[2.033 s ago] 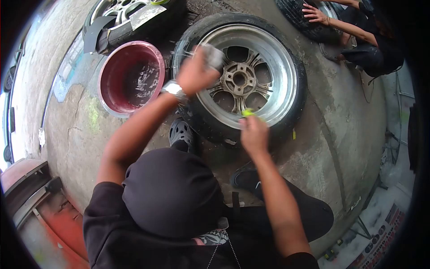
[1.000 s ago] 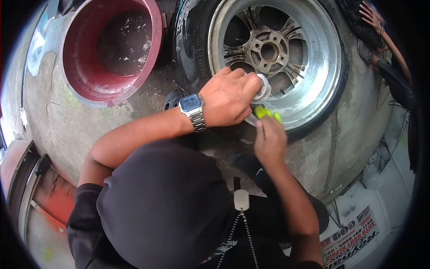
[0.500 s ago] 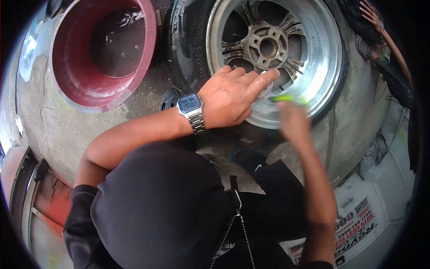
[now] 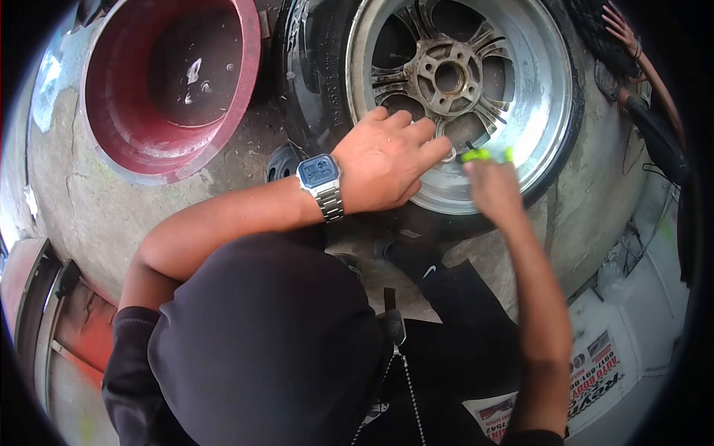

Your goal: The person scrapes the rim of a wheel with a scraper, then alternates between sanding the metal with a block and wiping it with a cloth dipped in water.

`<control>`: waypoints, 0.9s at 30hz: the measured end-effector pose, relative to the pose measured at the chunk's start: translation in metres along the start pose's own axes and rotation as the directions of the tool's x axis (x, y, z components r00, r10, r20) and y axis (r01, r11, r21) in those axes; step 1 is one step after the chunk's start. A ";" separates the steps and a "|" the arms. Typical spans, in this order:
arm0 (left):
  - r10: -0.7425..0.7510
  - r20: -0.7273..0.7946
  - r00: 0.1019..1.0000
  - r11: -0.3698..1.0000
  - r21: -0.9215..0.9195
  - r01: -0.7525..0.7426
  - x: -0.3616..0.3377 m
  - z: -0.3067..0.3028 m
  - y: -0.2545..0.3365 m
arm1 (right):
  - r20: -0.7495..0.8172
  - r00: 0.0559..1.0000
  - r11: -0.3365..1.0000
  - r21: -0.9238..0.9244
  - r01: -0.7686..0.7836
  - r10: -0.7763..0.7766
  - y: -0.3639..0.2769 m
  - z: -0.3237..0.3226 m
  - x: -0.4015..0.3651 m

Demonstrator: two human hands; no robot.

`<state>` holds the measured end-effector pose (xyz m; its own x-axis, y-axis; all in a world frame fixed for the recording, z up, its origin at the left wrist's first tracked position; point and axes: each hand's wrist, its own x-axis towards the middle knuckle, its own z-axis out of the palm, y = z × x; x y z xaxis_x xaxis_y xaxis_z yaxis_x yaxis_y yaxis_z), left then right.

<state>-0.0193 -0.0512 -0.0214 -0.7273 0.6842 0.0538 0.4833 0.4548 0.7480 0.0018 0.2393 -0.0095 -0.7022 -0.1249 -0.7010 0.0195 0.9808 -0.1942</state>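
Observation:
A car wheel [image 4: 535, 97] with its tyre [image 4: 316, 89] lies on the floor, hollow side up, its silver barrel wet and its hub stained brown. My left hand [image 4: 383, 160], wearing a steel watch [image 4: 318, 171], is closed over the near-left rim with its fingers bent into the wheel; the fingertips are partly hidden. A small whitish round thing [image 4: 451, 155] shows by its nearest finger. Inside the near-right part of the barrel, my right hand [image 4: 494, 189] is closed around a bright green brush [image 4: 476, 154]. Much of the brush is covered by the hand.
A red tub [image 4: 111, 111] with dark water stands left of the wheel on the concrete floor [image 4: 59, 178]. Another person's hand [image 4: 619, 28] and leg appear at far right. A printed tarp [image 4: 602, 372] lies lower right, and red-and-grey panels [image 4: 82, 327] stand lower left.
My right hand and the green brush have shifted slightly right and down within the wheel. My left hand's outstretched finger has drawn down closer to the rim.

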 end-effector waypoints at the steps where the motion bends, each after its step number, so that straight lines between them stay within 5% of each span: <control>1: 0.007 -0.001 1.000 1.000 0.005 -0.007 0.000 0.001 0.001 | 0.014 1.000 0.997 0.082 0.009 -0.010 -0.033 0.010 -0.009; 4: 0.010 -0.006 1.000 1.000 0.009 -0.010 0.001 0.004 0.000 | 0.145 0.989 0.965 0.263 -0.009 -0.030 -0.024 0.011 -0.008; 6: 0.010 -0.014 1.000 1.000 0.008 -0.010 0.001 0.004 0.001 | 0.024 0.999 0.996 -0.087 0.029 -0.027 0.009 -0.010 0.005; 8: 0.010 -0.031 0.999 1.000 0.016 -0.010 0.000 0.005 0.000 | 0.108 0.994 0.995 -0.102 -0.014 0.025 -0.014 0.009 0.004; 11: 0.010 -0.034 0.999 0.999 0.036 -0.009 0.000 0.004 0.001 | -0.001 0.996 0.963 0.256 0.087 -0.090 -0.056 0.011 -0.012; 15: 0.008 -0.049 0.999 1.000 0.022 -0.007 0.000 0.005 0.001 | 0.068 0.998 0.993 -0.114 0.014 -0.006 -0.008 -0.003 -0.002; 19: 0.009 0.009 1.000 1.000 0.020 -0.009 0.000 0.004 0.004 | -0.034 0.999 0.978 0.202 0.045 -0.038 -0.062 0.027 -0.002; 20: 0.019 0.017 1.000 1.000 0.019 -0.019 -0.001 0.005 0.005 | 0.188 0.981 0.970 0.241 0.003 -0.049 -0.046 -0.002 -0.006; 23: 0.032 -0.017 0.999 0.999 0.043 -0.032 0.001 0.001 0.003 | -0.032 0.979 0.975 -0.100 0.197 -0.201 0.025 0.004 -0.005; 24: 0.029 -0.013 1.000 0.999 0.037 -0.028 0.002 0.000 0.003 | 0.052 0.996 0.997 0.001 0.072 -0.072 -0.010 0.009 -0.004; 26: 0.029 -0.006 1.000 0.999 0.017 -0.029 0.005 0.001 0.005 | -0.131 0.984 0.953 0.259 0.155 -0.124 -0.067 0.050 0.004; 27: 0.023 -0.023 0.999 1.000 0.015 -0.023 0.004 0.002 0.004 | -0.097 0.979 0.961 0.197 0.195 -0.178 -0.077 0.035 0.004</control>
<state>-0.0191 -0.0458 -0.0191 -0.7272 0.6810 0.0863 0.5067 0.4476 0.7369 0.0226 0.1585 -0.0212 -0.7604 -0.2824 -0.5849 0.0223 0.8886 -0.4581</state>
